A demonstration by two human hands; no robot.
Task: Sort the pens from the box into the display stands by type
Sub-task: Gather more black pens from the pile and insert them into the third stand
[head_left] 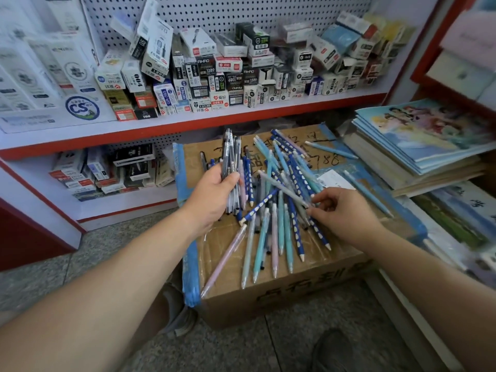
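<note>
A brown cardboard box with blue tape stands on the floor, and a loose heap of pens lies on its top: light blue, teal, pink and dark blue dotted ones. My left hand grips a bundle of dark grey pens upright over the box's left part. My right hand is over the heap's right side and pinches a grey pen near its lower end. No display stand is visible.
A red-edged shelf behind the box carries many small pen cartons. A lower shelf holds more cartons. A stack of notebooks sits to the right. My shoes stand on the speckled floor beside the box.
</note>
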